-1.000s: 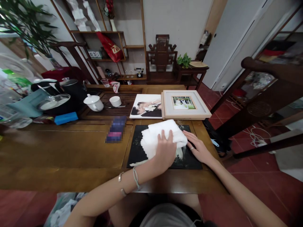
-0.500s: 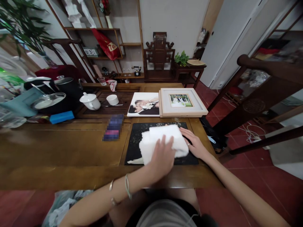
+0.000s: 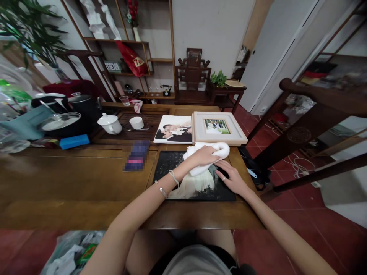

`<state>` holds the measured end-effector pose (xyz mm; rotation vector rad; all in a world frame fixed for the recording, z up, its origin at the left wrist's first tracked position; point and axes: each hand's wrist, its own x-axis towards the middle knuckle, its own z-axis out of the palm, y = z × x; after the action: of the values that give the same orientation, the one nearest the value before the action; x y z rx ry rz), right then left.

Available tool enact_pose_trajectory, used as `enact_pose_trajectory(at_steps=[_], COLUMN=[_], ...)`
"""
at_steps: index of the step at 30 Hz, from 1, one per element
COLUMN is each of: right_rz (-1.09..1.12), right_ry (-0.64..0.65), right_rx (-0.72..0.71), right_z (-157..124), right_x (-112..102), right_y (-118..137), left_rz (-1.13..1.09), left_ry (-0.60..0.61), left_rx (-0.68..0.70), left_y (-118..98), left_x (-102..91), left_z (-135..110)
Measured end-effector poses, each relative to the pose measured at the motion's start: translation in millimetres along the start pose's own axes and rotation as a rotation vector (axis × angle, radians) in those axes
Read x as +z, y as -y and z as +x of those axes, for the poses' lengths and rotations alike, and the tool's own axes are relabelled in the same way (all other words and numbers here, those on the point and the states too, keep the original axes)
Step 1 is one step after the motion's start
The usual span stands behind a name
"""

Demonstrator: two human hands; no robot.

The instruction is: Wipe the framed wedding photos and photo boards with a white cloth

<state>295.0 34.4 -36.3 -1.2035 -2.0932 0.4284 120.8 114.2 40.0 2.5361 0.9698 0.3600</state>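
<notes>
A white towel (image 3: 221, 149) is bunched under my left hand (image 3: 204, 156), whose fingers are closed on it. It covers the upper right part of a dark photo panel (image 3: 172, 164) lying flat on the table, and its far edge reaches close to the framed picture. Pale fabric in the printed photo shows below the towel. My right hand (image 3: 233, 178) rests with fingers stretched out on the panel's right side, its fingertips beside the towel. It wears a ring and holds nothing.
Beyond the panel lie a white photo board (image 3: 173, 130) and a light wooden picture frame (image 3: 219, 129). To the left are a blurred purple item (image 3: 136, 156), a lidded white cup (image 3: 110, 123), a small white bowl (image 3: 136, 122) and a blue block (image 3: 74, 141). A dark chair (image 3: 301, 130) stands at right.
My left hand has moved the towel away from me, toward the panel's upper right, uncovering more of the printed photo. My right hand stays at the panel's right side.
</notes>
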Motion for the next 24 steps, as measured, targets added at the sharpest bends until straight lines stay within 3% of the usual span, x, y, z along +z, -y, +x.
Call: enact_pose_trajectory(at_steps=[3, 6, 11, 14, 18, 24], right_rz=[0.017, 0.032, 0.036, 0.04, 0.049, 0.035], right_ry=[0.007, 0.013, -0.003, -0.012, -0.023, 0.0], right_rx=[0.001, -0.005, -0.003, -0.003, 0.0, -0.006], right_z=[0.2, 0.6, 0.9, 1.2, 4.1, 9.8], right_x=[0.1, 0.2, 0.7, 0.6, -0.6, -0.4], right_y=[-0.5, -0.6, 0.8, 1.9, 2.1, 0.0], left_rz=[0.027, 0.076, 0.126, 0.158, 0.246, 0.338], left_ry=[-0.038, -0.088, -0.08, -0.066, -0.121, -0.202], left_rx=[-0.031, -0.082, -0.039, -0.001, -0.017, -0.152], left_y=[13.7, 16.1, -11.5, -27.0, -20.6, 18.7], left_x=[-5.0, -3.2, 11.4, 21.1, 26.0, 6.5], left_z=[-25.9, -69.9, -161.7, -200.4, -206.4, -165.5])
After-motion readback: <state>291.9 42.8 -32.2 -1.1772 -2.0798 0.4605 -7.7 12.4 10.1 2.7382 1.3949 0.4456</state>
